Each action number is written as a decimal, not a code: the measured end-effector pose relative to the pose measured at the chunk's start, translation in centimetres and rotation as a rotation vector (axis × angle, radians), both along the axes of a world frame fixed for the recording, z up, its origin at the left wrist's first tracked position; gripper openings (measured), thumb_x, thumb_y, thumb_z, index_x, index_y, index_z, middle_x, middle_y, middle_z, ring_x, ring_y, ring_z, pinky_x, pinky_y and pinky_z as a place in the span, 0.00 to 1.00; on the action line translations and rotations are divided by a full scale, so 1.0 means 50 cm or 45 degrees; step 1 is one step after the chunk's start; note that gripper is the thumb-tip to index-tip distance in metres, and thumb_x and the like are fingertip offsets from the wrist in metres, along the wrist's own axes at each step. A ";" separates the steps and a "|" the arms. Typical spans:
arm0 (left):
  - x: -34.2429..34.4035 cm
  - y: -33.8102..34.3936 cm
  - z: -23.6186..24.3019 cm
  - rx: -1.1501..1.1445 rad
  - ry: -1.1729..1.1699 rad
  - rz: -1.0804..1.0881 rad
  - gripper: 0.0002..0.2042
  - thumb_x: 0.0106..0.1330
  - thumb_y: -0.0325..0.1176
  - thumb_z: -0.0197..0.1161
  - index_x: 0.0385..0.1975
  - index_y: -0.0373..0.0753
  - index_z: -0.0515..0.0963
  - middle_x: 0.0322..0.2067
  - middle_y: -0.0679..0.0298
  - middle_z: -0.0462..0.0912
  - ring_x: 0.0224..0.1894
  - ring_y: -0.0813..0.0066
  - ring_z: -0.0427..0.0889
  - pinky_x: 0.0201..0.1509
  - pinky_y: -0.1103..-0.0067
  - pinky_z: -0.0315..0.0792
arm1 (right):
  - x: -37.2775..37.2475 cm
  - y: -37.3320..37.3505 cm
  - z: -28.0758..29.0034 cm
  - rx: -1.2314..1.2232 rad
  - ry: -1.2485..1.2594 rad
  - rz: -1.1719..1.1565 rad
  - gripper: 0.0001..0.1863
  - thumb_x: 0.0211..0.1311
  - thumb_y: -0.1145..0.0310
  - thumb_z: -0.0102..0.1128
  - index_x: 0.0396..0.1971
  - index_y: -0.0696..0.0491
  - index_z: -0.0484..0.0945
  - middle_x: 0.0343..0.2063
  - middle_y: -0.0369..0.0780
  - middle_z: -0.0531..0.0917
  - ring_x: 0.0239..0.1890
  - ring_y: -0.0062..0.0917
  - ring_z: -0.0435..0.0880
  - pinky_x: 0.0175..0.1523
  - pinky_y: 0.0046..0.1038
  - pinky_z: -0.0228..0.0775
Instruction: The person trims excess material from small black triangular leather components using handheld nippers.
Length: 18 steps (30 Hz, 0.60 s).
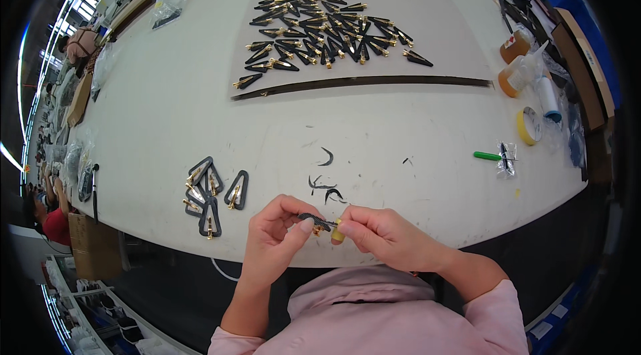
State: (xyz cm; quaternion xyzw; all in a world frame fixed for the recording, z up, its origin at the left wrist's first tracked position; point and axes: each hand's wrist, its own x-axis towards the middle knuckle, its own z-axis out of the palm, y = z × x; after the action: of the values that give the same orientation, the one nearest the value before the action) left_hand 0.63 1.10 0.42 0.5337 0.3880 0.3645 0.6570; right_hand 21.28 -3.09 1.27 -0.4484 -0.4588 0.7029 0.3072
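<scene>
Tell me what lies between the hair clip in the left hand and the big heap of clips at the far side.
Black scraps lie flat beyond the left hand and its hair clip. Farther on, a long dark strip lies across the front of the heap of clips.

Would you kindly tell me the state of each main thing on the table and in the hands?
Black clip, held, partly hidden
Left hand, pinching the clip
Right hand, closed at the clip's end
Grey-edged clips, loose, some overlapping
Gold-and-black clips, spread, many overlapping
Dark strip, lying lengthwise
Black scraps, scattered
Green stick, lying flat
Spouted bottle, containing amber liquid
</scene>
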 end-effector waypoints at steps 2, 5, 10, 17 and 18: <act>-0.008 0.009 -0.001 -0.087 -0.044 -0.062 0.05 0.62 0.24 0.58 0.36 0.32 0.74 0.34 0.58 0.81 0.37 0.78 0.78 0.44 0.81 0.71 | 0.007 0.002 0.004 -0.003 -0.084 0.063 0.15 0.72 0.61 0.45 0.35 0.55 0.77 0.17 0.32 0.67 0.21 0.15 0.60 0.28 0.21 0.55; -0.020 0.013 0.003 -0.205 -0.082 -0.153 0.06 0.62 0.23 0.59 0.36 0.32 0.74 0.35 0.57 0.80 0.38 0.77 0.78 0.45 0.80 0.71 | 0.015 0.001 0.003 -0.008 -0.092 0.109 0.15 0.72 0.61 0.46 0.35 0.55 0.77 0.15 0.33 0.65 0.20 0.16 0.60 0.27 0.23 0.54; -0.032 0.018 -0.005 -0.229 -0.076 -0.226 0.06 0.62 0.22 0.61 0.36 0.31 0.74 0.35 0.56 0.80 0.40 0.75 0.79 0.47 0.78 0.72 | 0.020 0.000 0.006 0.083 -0.189 0.154 0.14 0.73 0.61 0.47 0.35 0.55 0.77 0.13 0.30 0.62 0.18 0.13 0.58 0.24 0.20 0.52; -0.015 0.001 -0.015 0.021 -0.028 -0.156 0.05 0.60 0.24 0.61 0.32 0.31 0.72 0.33 0.55 0.80 0.40 0.70 0.79 0.48 0.75 0.73 | 0.017 -0.018 0.005 0.414 -0.503 0.136 0.12 0.71 0.61 0.48 0.37 0.55 0.71 0.13 0.41 0.71 0.15 0.32 0.70 0.23 0.30 0.60; -0.015 -0.003 -0.017 0.011 -0.059 -0.103 0.06 0.59 0.25 0.61 0.31 0.32 0.72 0.33 0.55 0.80 0.40 0.69 0.79 0.48 0.74 0.73 | 0.022 -0.019 0.006 0.428 -0.499 0.148 0.12 0.71 0.61 0.48 0.37 0.55 0.71 0.13 0.41 0.71 0.15 0.32 0.70 0.23 0.30 0.60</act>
State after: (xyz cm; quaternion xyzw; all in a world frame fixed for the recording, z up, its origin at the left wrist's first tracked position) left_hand -0.12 0.97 -0.44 0.5432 0.3493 0.3516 0.6778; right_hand 22.41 -4.06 1.57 -0.4916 -0.6449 0.5329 0.2417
